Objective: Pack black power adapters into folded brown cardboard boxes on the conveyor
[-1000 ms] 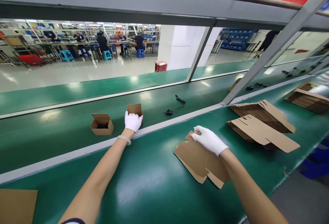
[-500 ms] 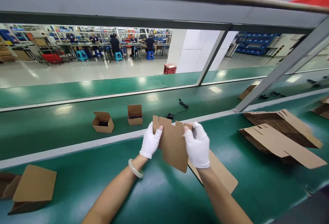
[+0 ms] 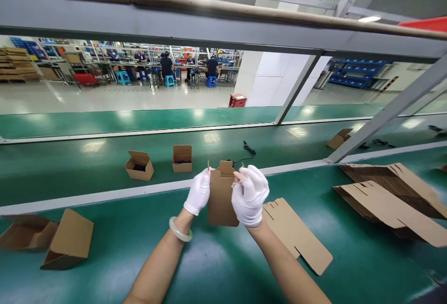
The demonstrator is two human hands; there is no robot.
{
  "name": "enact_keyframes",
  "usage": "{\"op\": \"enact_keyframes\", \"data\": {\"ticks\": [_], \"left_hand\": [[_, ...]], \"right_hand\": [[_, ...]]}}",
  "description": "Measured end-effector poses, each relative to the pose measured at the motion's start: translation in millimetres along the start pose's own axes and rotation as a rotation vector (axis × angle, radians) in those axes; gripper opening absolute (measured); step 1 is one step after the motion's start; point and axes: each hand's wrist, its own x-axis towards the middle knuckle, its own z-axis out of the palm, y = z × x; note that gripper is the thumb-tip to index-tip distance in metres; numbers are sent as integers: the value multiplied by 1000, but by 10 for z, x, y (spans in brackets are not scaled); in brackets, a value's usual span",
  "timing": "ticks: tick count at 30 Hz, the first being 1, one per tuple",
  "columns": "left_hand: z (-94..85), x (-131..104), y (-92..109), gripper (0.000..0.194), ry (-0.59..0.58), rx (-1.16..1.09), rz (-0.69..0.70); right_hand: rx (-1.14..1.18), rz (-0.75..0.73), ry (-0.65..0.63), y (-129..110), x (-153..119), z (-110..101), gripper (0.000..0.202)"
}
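Observation:
A brown cardboard box blank [image 3: 223,201] is held up over the green table, its top flaps partly folded. My left hand [image 3: 198,193], in a white glove, grips its left edge. At its right edge, my gloved right hand [image 3: 249,196] has fingers bent around the side flap, with bare fingertips showing. To the right, a flat cardboard blank [image 3: 296,234] lies on the table, partly behind my right forearm.
Stacked flat cardboard [image 3: 391,201] lies at right. Two folded boxes [image 3: 68,241] [image 3: 26,234] sit at left. Beyond the white rail [image 3: 132,193] are small open boxes [image 3: 139,169] [image 3: 182,162] and a black cable [image 3: 249,148]. A slanted metal post [image 3: 387,108] stands at right.
The held cardboard has turned to face me more squarely, and its flaps now stand bent at the top. My right hand has moved left with its fingers curled. The camera view has shifted.

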Motion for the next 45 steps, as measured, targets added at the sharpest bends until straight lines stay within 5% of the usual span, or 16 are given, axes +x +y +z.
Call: {"op": "enact_keyframes", "data": {"ticks": [5,8,14,18,20,27,30,33,36,39,42,45], "left_hand": [[-51,-17,-55,43,190,171,10],[-70,-20,-57,39,152,365,16],[-59,-66,43,38,-87,445,-12],[-119,-107,181,81,-352,356,55],[-151,-114,227,83,-445,373,69],[-83,-105,190,56,-369,357,165],[-13,-104,160,62,-425,336,199],[13,-95,140,50,-483,366,162],[-33,-85,153,37,-478,387,125],[-114,-86,213,33,-425,337,148],[-153,-99,275,33,-428,265,231],[-132,-112,296,33,-440,232,274]], "right_hand": [[-81,-194,-421,37,128,-18,18],[-47,-278,-545,-13,20,-19,34],[79,-224,-566,45,-286,33,42],[82,-141,-630,190,-195,16,44],[65,-153,-652,229,-149,-5,44],[28,-190,-558,210,-182,-70,42],[31,-200,-557,209,-179,-89,41],[91,-201,-549,206,-166,-116,40],[177,3,-437,235,-127,-163,30],[337,486,-278,325,-51,-212,23],[851,899,-585,408,-2,-233,34],[1323,1126,-933,398,-26,-216,33]]}}
